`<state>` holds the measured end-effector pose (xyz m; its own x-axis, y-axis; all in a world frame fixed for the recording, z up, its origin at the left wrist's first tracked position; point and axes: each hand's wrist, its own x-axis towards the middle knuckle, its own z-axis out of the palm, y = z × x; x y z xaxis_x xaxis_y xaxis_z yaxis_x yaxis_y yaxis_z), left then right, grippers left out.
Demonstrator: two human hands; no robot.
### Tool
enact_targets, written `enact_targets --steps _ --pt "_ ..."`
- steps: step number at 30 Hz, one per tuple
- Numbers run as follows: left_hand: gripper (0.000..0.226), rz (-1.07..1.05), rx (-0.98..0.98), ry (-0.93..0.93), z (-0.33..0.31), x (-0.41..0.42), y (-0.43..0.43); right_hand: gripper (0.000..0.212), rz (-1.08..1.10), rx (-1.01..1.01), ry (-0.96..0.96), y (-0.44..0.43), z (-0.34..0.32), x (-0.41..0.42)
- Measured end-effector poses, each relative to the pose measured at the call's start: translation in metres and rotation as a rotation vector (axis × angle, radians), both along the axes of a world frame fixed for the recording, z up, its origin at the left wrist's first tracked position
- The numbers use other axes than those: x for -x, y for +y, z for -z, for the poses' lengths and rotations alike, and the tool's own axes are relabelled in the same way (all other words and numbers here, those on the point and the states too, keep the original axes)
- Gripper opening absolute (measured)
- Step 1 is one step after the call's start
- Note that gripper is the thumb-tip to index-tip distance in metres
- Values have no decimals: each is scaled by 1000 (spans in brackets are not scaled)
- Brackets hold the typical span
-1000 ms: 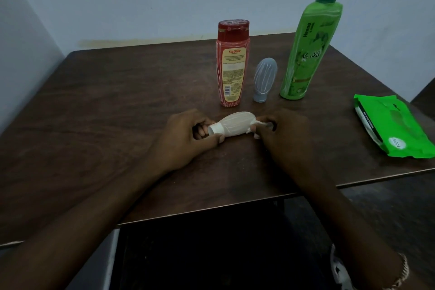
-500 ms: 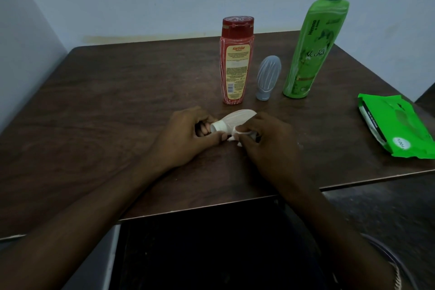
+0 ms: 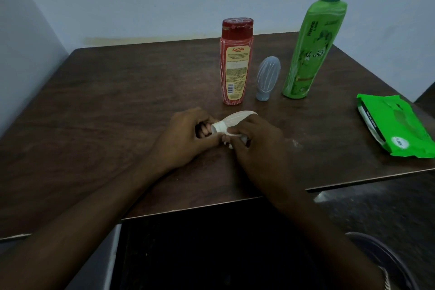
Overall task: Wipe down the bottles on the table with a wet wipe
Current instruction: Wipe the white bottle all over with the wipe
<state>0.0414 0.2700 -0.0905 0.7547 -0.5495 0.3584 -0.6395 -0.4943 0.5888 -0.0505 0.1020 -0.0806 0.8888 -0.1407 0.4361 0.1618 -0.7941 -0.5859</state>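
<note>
1. The white bottle [image 3: 236,119] is held on its side near the front edge of the desk [image 3: 106,106], cap toward 9 o'clock; only the cap and upper flank show; whether it touches the desk cannot be told.
2. The left hand [image 3: 186,134] grips the cap end, fingers and thumb curled round it.
3. The right hand [image 3: 256,146] pinches a wet wipe [image 3: 230,146] against the bottle's body; the wipe shows only as white scraps under the fingers.
4. From the held bottle, a red bottle [image 3: 236,63] stands at 12 o'clock, a small grey bottle [image 3: 268,77] at 1 o'clock, and a green pump bottle [image 3: 310,49] beyond it at 2 o'clock; its pump head is cut off at the top.
5. A green wipes pack [image 3: 397,125] lies at 3 o'clock; its right corner runs out of view.
</note>
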Motion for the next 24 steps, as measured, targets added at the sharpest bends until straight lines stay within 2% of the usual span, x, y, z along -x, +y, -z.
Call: enact_targets --steps 8,11,15,19,24 --pt "27 22 17 -11 2 -1 1 13 215 -89 42 -50 -3 -5" --pt "27 35 14 -30 3 0 0 13 239 -163 46 -60 -5 -5" --pt "28 34 15 -54 3 0 0 13 255 -150 60 -51 -1 -5" --pt "29 39 7 -73 3 1 -1 14 222 -105 19 -29 2 -2" --pt "29 38 5 -114 3 3 -1 12 78 -97 -49 -7 6 6"
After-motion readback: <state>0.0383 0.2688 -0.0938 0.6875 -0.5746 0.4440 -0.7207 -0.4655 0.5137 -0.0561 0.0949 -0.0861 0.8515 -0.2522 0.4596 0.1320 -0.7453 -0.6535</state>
